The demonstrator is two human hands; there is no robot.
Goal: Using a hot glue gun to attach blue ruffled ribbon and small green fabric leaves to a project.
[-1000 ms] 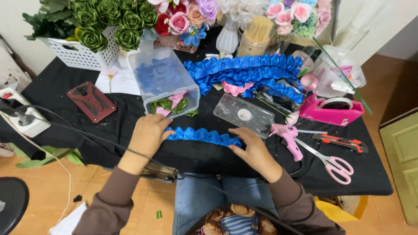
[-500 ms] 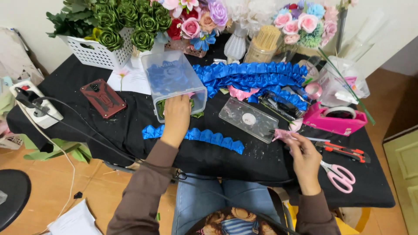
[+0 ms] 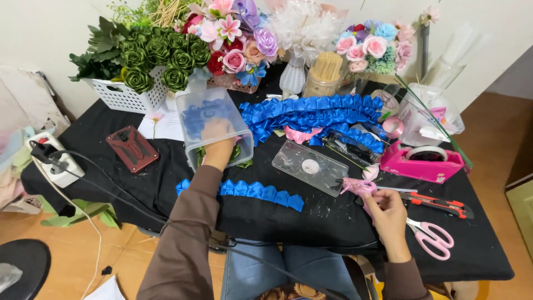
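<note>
My left hand (image 3: 217, 143) reaches into a clear plastic box (image 3: 195, 114) that holds blue, pink and green ribbon pieces. The box wall blurs the fingers, so I cannot tell if they hold anything. My right hand (image 3: 387, 214) grips a pink glue gun (image 3: 356, 186) lying on the black table (image 3: 311, 222) at the right. A short strip of pleated blue ribbon (image 3: 252, 191) lies along the front edge between my arms. Behind the box, a larger heap of pleated blue ribbon (image 3: 313, 114) is spread out.
A clear lid (image 3: 308, 165) lies mid-table. Pink scissors (image 3: 434, 240), an orange utility knife (image 3: 438, 204) and a pink tape dispenser (image 3: 425, 162) sit at the right. At the left are a red-cased phone (image 3: 132, 148) and a power strip (image 3: 55, 162). A white basket of green roses (image 3: 125, 94) and flower bouquets line the back.
Both hands have left the short blue ribbon strip. The left moved forward into the clear box, and the right moved right and closed on the pink glue gun.
</note>
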